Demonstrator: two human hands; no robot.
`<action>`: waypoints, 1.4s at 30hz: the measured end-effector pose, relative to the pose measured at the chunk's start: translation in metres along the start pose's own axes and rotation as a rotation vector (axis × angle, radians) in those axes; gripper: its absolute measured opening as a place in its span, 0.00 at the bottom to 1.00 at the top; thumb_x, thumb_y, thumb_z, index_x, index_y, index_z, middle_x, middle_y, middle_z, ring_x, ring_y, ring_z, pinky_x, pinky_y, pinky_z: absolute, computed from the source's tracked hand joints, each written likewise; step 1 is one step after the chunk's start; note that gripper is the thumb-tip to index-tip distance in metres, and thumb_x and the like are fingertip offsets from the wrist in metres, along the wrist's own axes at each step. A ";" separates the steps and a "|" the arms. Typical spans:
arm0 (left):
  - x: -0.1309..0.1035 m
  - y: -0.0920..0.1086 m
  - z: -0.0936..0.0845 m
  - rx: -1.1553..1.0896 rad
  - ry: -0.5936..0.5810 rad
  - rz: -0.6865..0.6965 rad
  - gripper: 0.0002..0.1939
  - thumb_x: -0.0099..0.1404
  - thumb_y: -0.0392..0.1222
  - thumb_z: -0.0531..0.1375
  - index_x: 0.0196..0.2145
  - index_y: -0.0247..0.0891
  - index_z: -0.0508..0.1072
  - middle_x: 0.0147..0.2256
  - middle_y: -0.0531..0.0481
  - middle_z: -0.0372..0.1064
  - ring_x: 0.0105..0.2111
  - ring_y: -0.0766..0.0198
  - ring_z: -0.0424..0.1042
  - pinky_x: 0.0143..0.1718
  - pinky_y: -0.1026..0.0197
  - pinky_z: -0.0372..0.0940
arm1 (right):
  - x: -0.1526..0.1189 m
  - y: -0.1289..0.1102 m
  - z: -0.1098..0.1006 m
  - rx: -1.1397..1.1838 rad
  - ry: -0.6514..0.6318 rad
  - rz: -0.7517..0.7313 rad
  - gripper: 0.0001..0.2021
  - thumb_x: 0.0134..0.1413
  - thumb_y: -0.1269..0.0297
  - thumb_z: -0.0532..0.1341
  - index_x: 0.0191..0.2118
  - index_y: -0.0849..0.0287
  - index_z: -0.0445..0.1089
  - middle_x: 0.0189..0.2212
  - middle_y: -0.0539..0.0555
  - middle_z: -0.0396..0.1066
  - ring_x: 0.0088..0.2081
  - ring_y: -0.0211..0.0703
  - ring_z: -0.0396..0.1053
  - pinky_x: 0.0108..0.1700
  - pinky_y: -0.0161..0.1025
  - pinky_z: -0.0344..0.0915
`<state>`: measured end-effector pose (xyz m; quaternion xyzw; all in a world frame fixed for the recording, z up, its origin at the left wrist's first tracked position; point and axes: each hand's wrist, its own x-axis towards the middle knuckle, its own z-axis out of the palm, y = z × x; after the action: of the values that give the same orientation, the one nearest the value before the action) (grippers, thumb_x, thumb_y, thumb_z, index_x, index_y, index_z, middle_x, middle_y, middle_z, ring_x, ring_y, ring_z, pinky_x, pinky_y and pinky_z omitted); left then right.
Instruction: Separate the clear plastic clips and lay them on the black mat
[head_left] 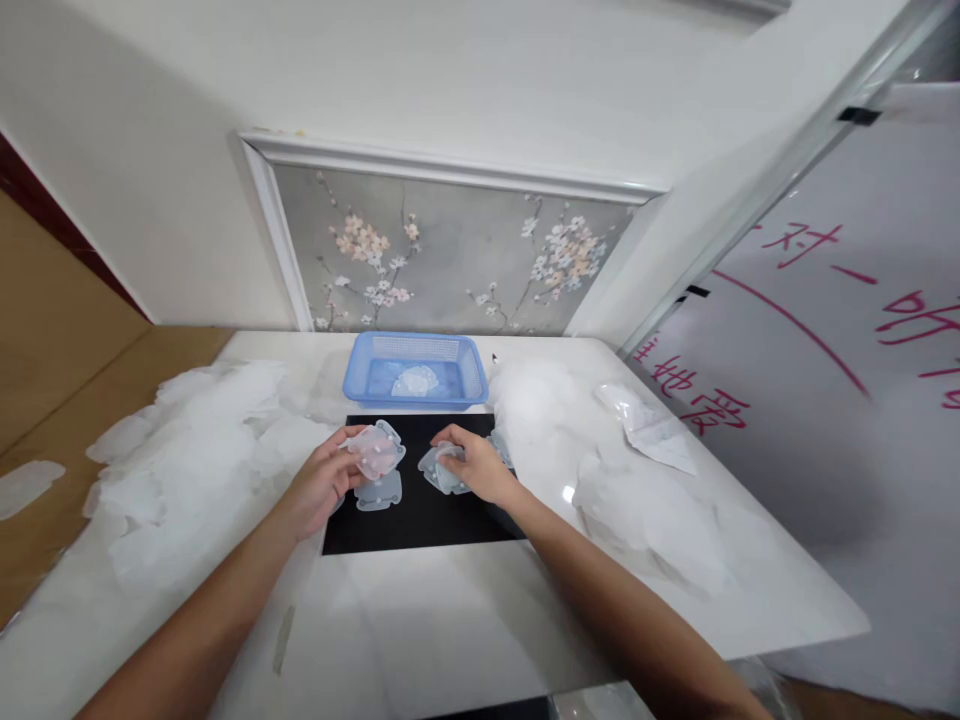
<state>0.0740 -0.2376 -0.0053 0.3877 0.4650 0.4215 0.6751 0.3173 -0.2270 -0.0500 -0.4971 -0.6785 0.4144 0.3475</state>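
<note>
My left hand (pixel 328 483) is closed on a thin translucent plastic piece with rounded tabs (pixel 377 450), tilted up over the left part of a black mat (pixel 450 535). Just below it, a similar plastic piece (pixel 379 492) lies flat on the mat. To the right, my right hand (pixel 480 465) has thumb and fingers curled round a few overlapping translucent pieces (pixel 442 470) at the mat. Whether those are lifted or rest on the mat I cannot tell. More pieces (pixel 500 447) show partly behind the right hand.
A blue basket (pixel 351 385) with a few translucent pieces inside stands behind the mat. Piles of whitish sheets lie at the left (pixel 180 470) and right (pixel 536 405) of the white table (pixel 420 630). A plastic bag (pixel 652 430) lies farther right, beside a whiteboard (pixel 847 480).
</note>
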 end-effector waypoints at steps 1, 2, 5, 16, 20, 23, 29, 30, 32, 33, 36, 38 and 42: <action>0.000 -0.001 0.000 -0.012 -0.012 -0.012 0.22 0.52 0.37 0.64 0.46 0.38 0.68 0.40 0.45 0.78 0.38 0.56 0.78 0.42 0.54 0.71 | -0.004 0.000 -0.001 0.029 0.006 0.016 0.10 0.52 0.69 0.56 0.41 0.57 0.69 0.32 0.49 0.71 0.32 0.39 0.67 0.38 0.37 0.62; 0.000 -0.001 0.000 -0.020 -0.025 -0.022 0.23 0.51 0.35 0.63 0.47 0.37 0.68 0.41 0.44 0.78 0.40 0.55 0.78 0.44 0.52 0.71 | -0.007 0.000 -0.002 0.052 0.018 0.042 0.10 0.53 0.69 0.54 0.40 0.57 0.69 0.29 0.48 0.69 0.29 0.38 0.65 0.34 0.36 0.61; 0.000 -0.004 0.001 -0.031 -0.080 -0.035 0.28 0.49 0.32 0.59 0.49 0.38 0.66 0.45 0.43 0.77 0.46 0.52 0.77 0.51 0.46 0.70 | -0.013 -0.001 -0.001 0.063 0.074 0.104 0.10 0.56 0.67 0.50 0.34 0.57 0.69 0.21 0.46 0.61 0.23 0.36 0.59 0.29 0.35 0.58; -0.007 -0.001 0.002 0.221 -0.268 0.058 0.38 0.50 0.35 0.59 0.60 0.41 0.62 0.58 0.41 0.67 0.59 0.49 0.67 0.62 0.44 0.58 | -0.016 -0.021 0.019 -0.538 0.005 -0.530 0.12 0.65 0.70 0.54 0.43 0.52 0.75 0.47 0.56 0.72 0.41 0.45 0.66 0.46 0.44 0.65; -0.005 0.011 -0.013 0.776 0.035 0.388 0.24 0.61 0.44 0.57 0.55 0.42 0.69 0.57 0.42 0.68 0.57 0.49 0.67 0.60 0.44 0.59 | -0.015 -0.009 -0.001 -0.614 -0.083 -0.472 0.15 0.57 0.80 0.56 0.35 0.54 0.75 0.37 0.53 0.76 0.40 0.47 0.63 0.42 0.43 0.65; 0.003 0.004 -0.024 1.075 -0.049 0.481 0.20 0.65 0.48 0.55 0.52 0.44 0.73 0.57 0.44 0.68 0.60 0.48 0.63 0.63 0.43 0.54 | -0.020 -0.003 -0.019 -0.589 -0.178 -0.390 0.19 0.48 0.86 0.55 0.33 0.55 0.76 0.44 0.52 0.76 0.43 0.47 0.65 0.43 0.42 0.66; 0.017 -0.023 -0.022 1.160 -0.144 0.629 0.10 0.60 0.49 0.61 0.35 0.41 0.75 0.61 0.40 0.64 0.68 0.41 0.47 0.67 0.35 0.35 | -0.024 -0.008 -0.034 -0.257 0.189 -0.206 0.28 0.54 0.74 0.56 0.62 0.54 0.58 0.51 0.56 0.69 0.32 0.39 0.67 0.41 0.42 0.68; 0.015 -0.022 -0.018 1.127 -0.152 0.633 0.09 0.60 0.49 0.62 0.31 0.41 0.73 0.61 0.40 0.64 0.68 0.41 0.48 0.67 0.35 0.36 | -0.023 -0.009 -0.034 -0.203 0.287 -0.174 0.29 0.56 0.71 0.57 0.64 0.54 0.54 0.48 0.55 0.70 0.29 0.38 0.65 0.39 0.41 0.68; 0.009 -0.019 -0.008 1.006 -0.140 0.585 0.10 0.61 0.49 0.62 0.29 0.42 0.70 0.58 0.41 0.68 0.65 0.43 0.55 0.66 0.38 0.44 | -0.024 -0.012 -0.034 -0.113 0.470 -0.152 0.30 0.58 0.65 0.57 0.64 0.55 0.49 0.43 0.54 0.70 0.26 0.36 0.62 0.34 0.39 0.67; 0.005 -0.016 -0.003 0.915 -0.114 0.524 0.10 0.61 0.49 0.62 0.29 0.42 0.68 0.54 0.42 0.71 0.62 0.44 0.61 0.64 0.40 0.51 | -0.024 -0.013 -0.035 -0.074 0.562 -0.158 0.29 0.59 0.63 0.57 0.64 0.54 0.47 0.42 0.53 0.69 0.26 0.36 0.62 0.32 0.38 0.66; -0.004 -0.012 0.009 0.531 -0.069 0.237 0.14 0.61 0.53 0.63 0.35 0.42 0.67 0.43 0.46 0.76 0.46 0.50 0.75 0.52 0.46 0.67 | -0.028 -0.019 -0.035 -0.010 0.766 -0.194 0.30 0.60 0.61 0.56 0.64 0.50 0.42 0.44 0.53 0.66 0.25 0.34 0.60 0.27 0.35 0.63; -0.006 -0.013 0.014 0.272 -0.110 0.065 0.18 0.60 0.54 0.65 0.41 0.42 0.67 0.42 0.47 0.76 0.44 0.52 0.77 0.50 0.48 0.69 | -0.030 -0.022 -0.036 -0.008 0.828 -0.222 0.32 0.60 0.61 0.57 0.64 0.47 0.39 0.46 0.53 0.64 0.24 0.33 0.59 0.27 0.35 0.63; -0.001 -0.015 0.013 -0.074 -0.165 -0.126 0.21 0.63 0.54 0.63 0.49 0.40 0.68 0.50 0.42 0.74 0.49 0.50 0.75 0.54 0.45 0.67 | -0.033 -0.021 -0.038 -0.050 0.886 -0.300 0.35 0.60 0.61 0.57 0.66 0.45 0.35 0.51 0.56 0.62 0.24 0.33 0.58 0.28 0.37 0.65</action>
<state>0.0897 -0.2451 -0.0149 0.3658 0.4154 0.3618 0.7502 0.3518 -0.2539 -0.0166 -0.5310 -0.5388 0.0907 0.6476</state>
